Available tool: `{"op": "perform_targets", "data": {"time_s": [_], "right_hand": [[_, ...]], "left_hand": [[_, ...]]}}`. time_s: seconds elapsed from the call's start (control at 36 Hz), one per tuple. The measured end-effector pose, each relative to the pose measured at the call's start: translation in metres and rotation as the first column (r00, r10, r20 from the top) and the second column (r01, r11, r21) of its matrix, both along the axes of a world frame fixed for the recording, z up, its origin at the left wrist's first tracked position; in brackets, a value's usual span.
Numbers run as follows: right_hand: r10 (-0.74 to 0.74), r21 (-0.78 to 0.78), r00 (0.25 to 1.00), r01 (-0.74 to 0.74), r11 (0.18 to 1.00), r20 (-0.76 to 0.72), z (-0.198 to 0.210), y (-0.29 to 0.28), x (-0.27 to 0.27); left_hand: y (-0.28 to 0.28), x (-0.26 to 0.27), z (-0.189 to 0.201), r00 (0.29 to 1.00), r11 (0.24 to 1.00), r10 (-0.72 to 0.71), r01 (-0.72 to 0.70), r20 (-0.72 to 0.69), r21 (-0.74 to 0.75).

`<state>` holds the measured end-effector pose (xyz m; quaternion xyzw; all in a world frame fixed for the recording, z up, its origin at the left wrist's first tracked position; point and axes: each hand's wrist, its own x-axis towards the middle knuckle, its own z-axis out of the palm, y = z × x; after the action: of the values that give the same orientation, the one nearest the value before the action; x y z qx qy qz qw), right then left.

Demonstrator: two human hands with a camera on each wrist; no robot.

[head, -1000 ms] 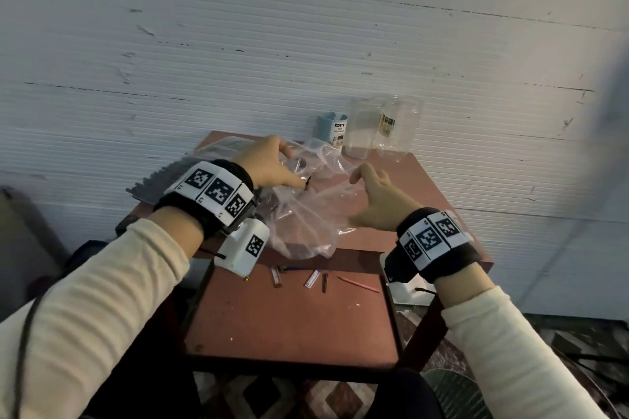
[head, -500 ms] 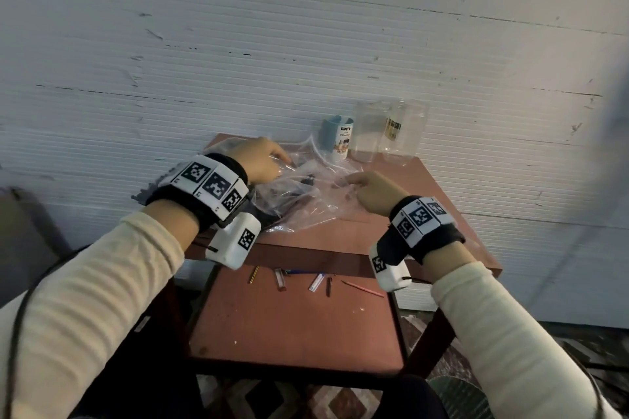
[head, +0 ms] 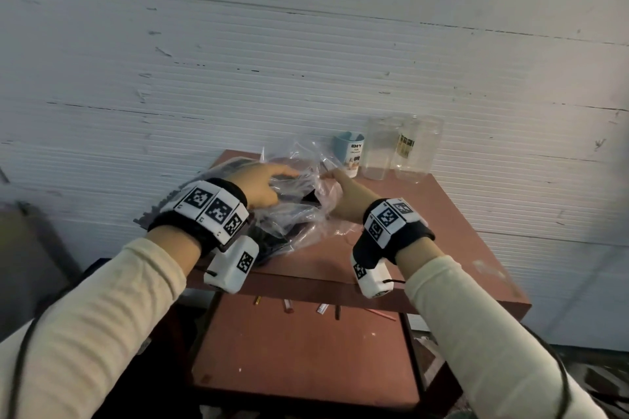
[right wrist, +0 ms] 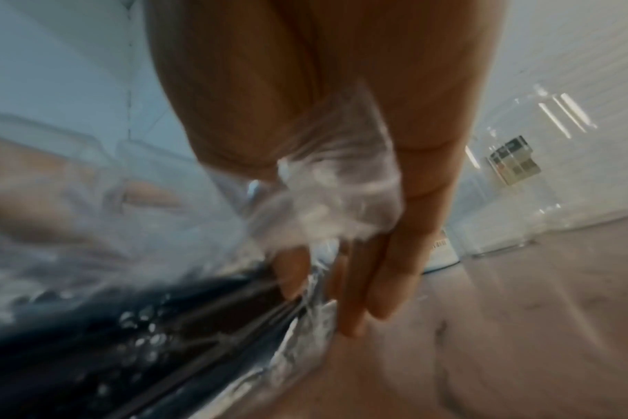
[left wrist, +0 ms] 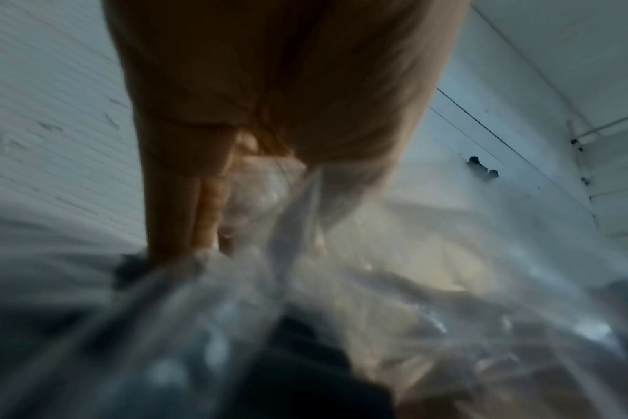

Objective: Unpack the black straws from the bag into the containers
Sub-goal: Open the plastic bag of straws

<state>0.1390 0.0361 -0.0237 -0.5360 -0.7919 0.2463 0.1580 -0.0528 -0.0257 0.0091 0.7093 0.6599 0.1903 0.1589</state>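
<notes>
1. Both hands were on the bag point(head: 292, 201), which lay crumpled on the table point(head: 442, 214), toward its back left; left hand point(head: 258, 187) pinched a bunch of film, right hand point(head: 343, 196) clenched a wad of film at the mouth
2. Straws point(right wrist: 197, 309) sat inside the bag as a dark bundle, ends toward the right hand; none yet in the containers point(head: 401, 150), which stood near the wall just beyond the bag
3. Judged step: opening the mouth. Best done by pulling the two grips apart sideways and keeping the bag low, so the bundle cannot spill
4. Film was clear, thin, heavily creased and glinting; likely slippery, so grip near the edge
5. Straws looked thin, straight, glossy black; left wrist view too blurred for count
</notes>
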Motion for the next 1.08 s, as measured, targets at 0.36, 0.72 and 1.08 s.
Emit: {"op": "perform_targets", "data": {"time_s": [0.36, 0.72, 1.08], "right_hand": [[0.094, -0.122, 0.995, -0.092, 0.988, 0.018, 0.010, 0.001, -0.001], [0.356, 0.463, 0.863, -0.167, 0.871, -0.358, 0.084, -0.007, 0.038], [0.349, 0.426, 0.827, -0.149, 0.892, -0.441, 0.069, -0.034, 0.046]], "left_hand": [[0.025, -0.031, -0.008, 0.990, 0.984, 0.009, -0.034, 0.141, 0.172], [0.003, 0.011, 0.042, 0.738, 0.895, -0.352, 0.086, 0.576, 0.437], [-0.007, -0.011, 0.004, 0.719, 0.961, -0.217, 0.041, 0.660, 0.272]]}}
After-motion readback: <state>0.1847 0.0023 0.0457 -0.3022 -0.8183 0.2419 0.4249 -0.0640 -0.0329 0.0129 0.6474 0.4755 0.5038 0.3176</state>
